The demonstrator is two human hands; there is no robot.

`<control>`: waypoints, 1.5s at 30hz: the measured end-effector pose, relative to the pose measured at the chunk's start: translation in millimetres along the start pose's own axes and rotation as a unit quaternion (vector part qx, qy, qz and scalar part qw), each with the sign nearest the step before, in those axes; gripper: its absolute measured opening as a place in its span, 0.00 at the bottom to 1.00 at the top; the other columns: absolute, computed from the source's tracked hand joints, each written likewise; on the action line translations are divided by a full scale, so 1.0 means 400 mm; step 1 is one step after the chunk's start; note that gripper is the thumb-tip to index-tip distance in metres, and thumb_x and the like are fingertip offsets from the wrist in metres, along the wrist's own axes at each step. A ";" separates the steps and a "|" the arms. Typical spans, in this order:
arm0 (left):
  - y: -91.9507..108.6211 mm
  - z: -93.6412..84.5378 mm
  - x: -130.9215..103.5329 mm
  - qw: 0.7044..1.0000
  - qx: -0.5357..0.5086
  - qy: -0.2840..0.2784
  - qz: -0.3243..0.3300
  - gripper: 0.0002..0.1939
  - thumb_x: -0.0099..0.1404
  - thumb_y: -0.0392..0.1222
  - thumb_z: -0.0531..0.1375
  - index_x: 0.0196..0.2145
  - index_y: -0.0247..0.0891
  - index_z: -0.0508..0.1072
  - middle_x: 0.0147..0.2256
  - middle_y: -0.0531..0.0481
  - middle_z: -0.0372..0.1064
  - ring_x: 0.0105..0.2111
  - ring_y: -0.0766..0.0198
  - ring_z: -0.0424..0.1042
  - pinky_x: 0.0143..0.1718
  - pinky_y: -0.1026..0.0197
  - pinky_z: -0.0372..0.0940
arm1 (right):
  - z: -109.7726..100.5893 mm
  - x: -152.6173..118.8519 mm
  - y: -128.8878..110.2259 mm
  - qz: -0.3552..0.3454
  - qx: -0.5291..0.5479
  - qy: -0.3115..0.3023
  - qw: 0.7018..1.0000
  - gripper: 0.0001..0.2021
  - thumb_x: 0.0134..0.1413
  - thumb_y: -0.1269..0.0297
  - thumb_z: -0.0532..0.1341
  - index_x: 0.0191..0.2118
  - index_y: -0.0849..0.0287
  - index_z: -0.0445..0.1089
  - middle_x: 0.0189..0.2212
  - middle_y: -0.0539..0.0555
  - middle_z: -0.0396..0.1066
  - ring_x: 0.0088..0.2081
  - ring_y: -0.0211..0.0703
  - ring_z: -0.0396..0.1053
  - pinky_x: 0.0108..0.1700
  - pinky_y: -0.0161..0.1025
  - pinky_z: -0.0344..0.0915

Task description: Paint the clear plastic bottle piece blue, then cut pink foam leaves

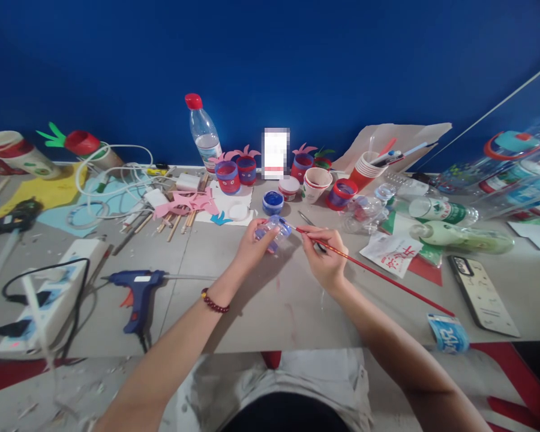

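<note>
In my left hand (258,237) is a clear plastic bottle piece (279,243) with blue paint along its rim. My right hand (326,255) grips a long red paintbrush (387,277), and its bristles touch the painted rim. Just beyond stands an open jar of blue paint (273,203). Beside that jar are a lidded paint jar (288,188) and a paper cup (317,185). Painted red and purple cups (227,177) with pink paper shapes stand near the wall. Part of the bottle piece is hidden by my left fingers.
A blue glue gun (137,294) and a white power strip (56,294) lie at the left. A tall bottle with a red cap (202,132) stands at the back. Plastic bottles (468,237) and a phone (483,294) lie at the right, near a blue packet (449,333).
</note>
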State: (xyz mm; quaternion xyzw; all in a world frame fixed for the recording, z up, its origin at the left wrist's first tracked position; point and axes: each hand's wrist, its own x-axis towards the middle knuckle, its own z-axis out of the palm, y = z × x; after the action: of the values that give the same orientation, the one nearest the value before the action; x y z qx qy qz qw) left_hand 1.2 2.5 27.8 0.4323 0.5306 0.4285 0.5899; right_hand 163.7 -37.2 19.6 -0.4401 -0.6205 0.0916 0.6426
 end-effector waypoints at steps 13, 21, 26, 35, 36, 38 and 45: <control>0.016 -0.008 -0.008 0.980 -0.173 -0.051 -0.083 0.16 0.59 0.50 0.66 0.36 0.36 0.70 0.30 0.51 0.72 0.23 0.64 0.74 0.28 0.59 0.74 | -0.003 -0.002 0.001 0.006 -0.024 -0.004 1.000 0.06 0.58 0.71 0.63 0.36 0.53 0.65 0.36 0.55 0.81 0.35 0.43 0.80 0.32 0.39 0.74; 0.046 -0.017 -0.003 0.939 -0.271 -0.062 -0.204 0.18 0.71 0.52 0.52 0.38 0.34 0.73 0.27 0.46 0.75 0.22 0.65 0.74 0.30 0.63 0.75 | -0.001 0.002 -0.003 -0.004 -0.020 0.000 1.000 0.07 0.57 0.72 0.63 0.35 0.53 0.66 0.36 0.54 0.81 0.36 0.43 0.80 0.33 0.39 0.74; 0.051 -0.026 0.005 0.913 -0.313 -0.076 -0.250 0.23 0.71 0.56 0.49 0.39 0.33 0.73 0.26 0.44 0.75 0.21 0.66 0.74 0.26 0.66 0.73 | 0.000 0.002 -0.003 0.005 -0.015 -0.001 1.000 0.06 0.57 0.72 0.63 0.35 0.54 0.66 0.36 0.55 0.81 0.37 0.44 0.80 0.33 0.39 0.75; 0.048 -0.024 -0.001 0.952 -0.253 -0.052 -0.161 0.21 0.59 0.60 0.61 0.35 0.38 0.71 0.29 0.48 0.71 0.24 0.65 0.71 0.30 0.61 0.73 | -0.001 0.002 -0.002 0.018 -0.011 0.016 1.000 0.06 0.58 0.71 0.62 0.36 0.52 0.65 0.36 0.54 0.81 0.36 0.42 0.80 0.31 0.39 0.75; 0.045 -0.021 -0.001 0.960 -0.238 -0.043 -0.145 0.21 0.56 0.59 0.64 0.36 0.38 0.70 0.29 0.49 0.71 0.25 0.65 0.72 0.31 0.60 0.73 | -0.002 0.001 0.001 0.021 -0.004 0.019 1.000 0.06 0.58 0.71 0.62 0.36 0.53 0.65 0.36 0.54 0.81 0.36 0.42 0.80 0.31 0.39 0.75; 0.034 -0.015 -0.001 0.977 -0.186 -0.023 -0.105 0.25 0.51 0.56 0.69 0.39 0.39 0.68 0.30 0.51 0.70 0.26 0.65 0.72 0.32 0.59 0.73 | -0.003 -0.001 0.006 0.025 0.005 0.023 0.999 0.06 0.58 0.70 0.62 0.37 0.53 0.65 0.37 0.53 0.81 0.37 0.43 0.80 0.30 0.38 0.74; -0.027 -0.008 0.006 0.991 0.062 0.046 0.107 0.35 0.42 0.46 0.75 0.45 0.41 0.67 0.44 0.48 0.68 0.37 0.63 0.72 0.35 0.64 0.67 | -0.008 -0.001 0.004 0.025 0.017 0.009 1.000 0.05 0.60 0.71 0.62 0.40 0.53 0.70 0.38 0.53 0.81 0.40 0.44 0.80 0.34 0.39 0.76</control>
State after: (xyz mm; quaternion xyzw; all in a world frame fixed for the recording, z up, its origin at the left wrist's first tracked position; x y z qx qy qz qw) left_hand -1.4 2.4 16.6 0.5023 0.5334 0.4743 0.4880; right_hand 167.1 -38.0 18.5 -0.4449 -0.6024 0.1141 0.6528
